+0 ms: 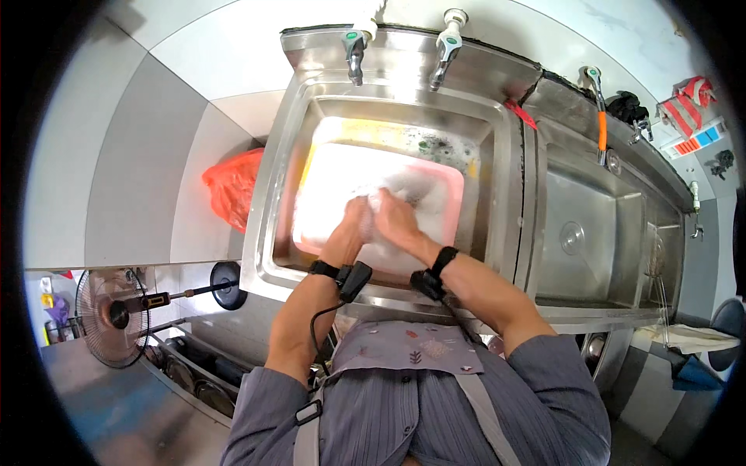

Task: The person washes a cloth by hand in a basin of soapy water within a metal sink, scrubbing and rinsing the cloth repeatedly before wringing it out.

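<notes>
Both hands are together over a pink plastic basin [453, 201] heaped with white suds [335, 180]. The basin sits inside a stainless steel sink [504, 192]. My left hand [355, 216] reaches into the foam, its fingers partly hidden and washed out by glare. Close beside it on the right, my right hand [395, 214] is curled, with its fingertips near the suds. Something pale shows between the hands, but foam and brightness hide what it is. Black straps with small devices are on both wrists.
Two taps [354, 58] [446, 58] overhang the sink's back. A red-handled tool [520, 113] lies at its right rim. More steel sinks [574, 233] adjoin on the right, below a tap with an orange hose [602, 131]. Left are a red plastic bag [236, 186] and a fan [116, 314].
</notes>
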A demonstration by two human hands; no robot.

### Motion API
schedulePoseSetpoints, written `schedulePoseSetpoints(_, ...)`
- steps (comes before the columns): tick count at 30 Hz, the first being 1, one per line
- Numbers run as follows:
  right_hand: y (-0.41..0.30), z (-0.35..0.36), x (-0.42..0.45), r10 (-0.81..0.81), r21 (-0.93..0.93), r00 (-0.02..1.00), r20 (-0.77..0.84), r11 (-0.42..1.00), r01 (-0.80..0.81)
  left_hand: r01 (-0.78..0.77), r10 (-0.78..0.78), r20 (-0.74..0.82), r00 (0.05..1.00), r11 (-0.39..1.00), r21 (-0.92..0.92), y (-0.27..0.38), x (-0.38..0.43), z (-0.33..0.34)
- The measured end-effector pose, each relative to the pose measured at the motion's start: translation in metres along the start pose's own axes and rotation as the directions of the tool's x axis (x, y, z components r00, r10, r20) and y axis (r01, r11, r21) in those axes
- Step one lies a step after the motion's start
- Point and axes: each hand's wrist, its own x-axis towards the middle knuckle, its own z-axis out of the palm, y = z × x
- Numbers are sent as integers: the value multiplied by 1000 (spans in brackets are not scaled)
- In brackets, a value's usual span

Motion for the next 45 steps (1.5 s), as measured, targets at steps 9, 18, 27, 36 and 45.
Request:
schedulePoseSetpoints(9,66,-32,36,206,-214,962,-178,947,-242,310,-289,148,946,672,-673,12,-12,8)
schedulePoseSetpoints(18,-13,19,-7,-83,27,982,-172,996,89,425,-117,422,899,469,-774,3,-4,-4)
schedulePoseSetpoints(27,77,-12,44,79,-307,993,-91,946,-103,366,-279,238,931,668,-648,-26,18,16)
schedulePoseSetpoints(36,18,-18,23,91,46,978,189,994,-101,373,-97,380,920,519,-769,33,-22,9)
schedulePoseSetpoints(45,14,-8,24,149,-72,988,-47,986,-152,280,-282,52,958,876,-392,-1,1,7)
